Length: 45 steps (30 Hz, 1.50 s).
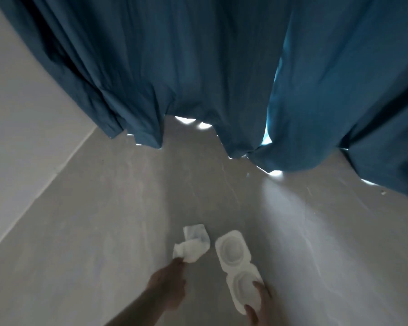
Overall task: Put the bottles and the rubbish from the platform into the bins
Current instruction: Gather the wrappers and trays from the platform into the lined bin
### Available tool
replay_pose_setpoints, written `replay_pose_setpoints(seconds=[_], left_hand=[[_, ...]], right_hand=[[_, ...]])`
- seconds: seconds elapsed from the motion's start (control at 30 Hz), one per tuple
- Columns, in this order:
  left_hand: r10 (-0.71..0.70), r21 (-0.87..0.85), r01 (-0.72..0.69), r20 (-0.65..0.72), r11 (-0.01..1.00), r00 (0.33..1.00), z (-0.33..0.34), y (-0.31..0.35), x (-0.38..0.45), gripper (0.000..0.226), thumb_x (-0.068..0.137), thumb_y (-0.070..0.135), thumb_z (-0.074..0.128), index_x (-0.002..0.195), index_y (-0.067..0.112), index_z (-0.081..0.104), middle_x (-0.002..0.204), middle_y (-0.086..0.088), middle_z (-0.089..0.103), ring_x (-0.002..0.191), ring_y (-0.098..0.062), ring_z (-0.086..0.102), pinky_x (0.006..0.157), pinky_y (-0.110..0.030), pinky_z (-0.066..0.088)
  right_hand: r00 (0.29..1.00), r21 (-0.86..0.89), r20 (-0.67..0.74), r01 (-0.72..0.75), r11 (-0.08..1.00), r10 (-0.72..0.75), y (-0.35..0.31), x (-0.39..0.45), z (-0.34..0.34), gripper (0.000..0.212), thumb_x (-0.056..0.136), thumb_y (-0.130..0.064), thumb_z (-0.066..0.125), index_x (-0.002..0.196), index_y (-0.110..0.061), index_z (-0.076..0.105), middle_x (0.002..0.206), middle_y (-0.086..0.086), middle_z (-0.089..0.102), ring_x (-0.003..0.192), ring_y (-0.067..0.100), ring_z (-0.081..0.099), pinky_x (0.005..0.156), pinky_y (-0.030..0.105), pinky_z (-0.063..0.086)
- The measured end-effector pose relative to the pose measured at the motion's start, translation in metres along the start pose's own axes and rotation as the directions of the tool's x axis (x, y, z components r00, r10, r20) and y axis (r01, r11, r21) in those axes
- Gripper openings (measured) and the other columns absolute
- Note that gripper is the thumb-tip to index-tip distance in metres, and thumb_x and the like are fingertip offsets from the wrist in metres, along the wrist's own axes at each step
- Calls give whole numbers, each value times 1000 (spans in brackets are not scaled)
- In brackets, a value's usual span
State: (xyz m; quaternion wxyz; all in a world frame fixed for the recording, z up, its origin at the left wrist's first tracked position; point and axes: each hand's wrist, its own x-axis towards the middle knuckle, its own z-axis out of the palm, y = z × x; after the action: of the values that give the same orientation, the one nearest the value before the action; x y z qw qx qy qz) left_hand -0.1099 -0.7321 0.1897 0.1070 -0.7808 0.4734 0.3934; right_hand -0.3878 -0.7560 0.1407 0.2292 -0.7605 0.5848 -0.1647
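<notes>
Two hands busy over grey floor [104,220]. Left hand [167,285] pinched crumpled tissue [193,245] at fingertips. Right hand [257,304] gripped near end of white clamshell tray [237,269], thumb inside cup. Blue curtain [198,67] hung beyond.

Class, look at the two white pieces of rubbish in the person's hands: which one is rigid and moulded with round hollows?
The white moulded tray, held by the right hand. The other, a crumpled tissue pinched by the left hand, is soft and shapeless.
</notes>
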Motion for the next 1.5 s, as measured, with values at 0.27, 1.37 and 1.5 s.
replay_pose_setpoints(seconds=[0.27, 1.37, 1.5], left_hand=[[-175, -211, 173, 11, 962, 985, 14, 39, -221, 81, 85, 11, 48, 161, 18, 21, 169, 9, 11, 142, -23, 42, 112, -36, 41], [-621, -768, 198, -307, 609, 721, 171, -30, -709, 87, 68, 39, 48, 152, 15, 44, 162, -3, 32, 148, -18, 34, 118, -28, 32], [-629, -773, 184, -325, 607, 706, 189, -74, -758, 68, 80, 12, 62, 147, 17, 48, 146, 13, 35, 140, -17, 44, 105, -16, 32]], right_hand=[[828, -44, 485, -297, 954, 280, -20, -116, -194, 58, 85, -22, 69, 139, -14, 51, 138, 6, 48, 122, 27, 56, 103, 34, 45], [627, 200, 703, 279, 939, -336, -256, -312, -320, 40, 85, -13, 69, 124, -7, 66, 125, 11, 68, 115, 26, 63, 93, 29, 46], [588, 217, 729, 287, 933, -350, -294, -368, -297, 50, 85, -15, 70, 134, -9, 60, 130, 8, 65, 118, 22, 61, 88, 22, 43]])
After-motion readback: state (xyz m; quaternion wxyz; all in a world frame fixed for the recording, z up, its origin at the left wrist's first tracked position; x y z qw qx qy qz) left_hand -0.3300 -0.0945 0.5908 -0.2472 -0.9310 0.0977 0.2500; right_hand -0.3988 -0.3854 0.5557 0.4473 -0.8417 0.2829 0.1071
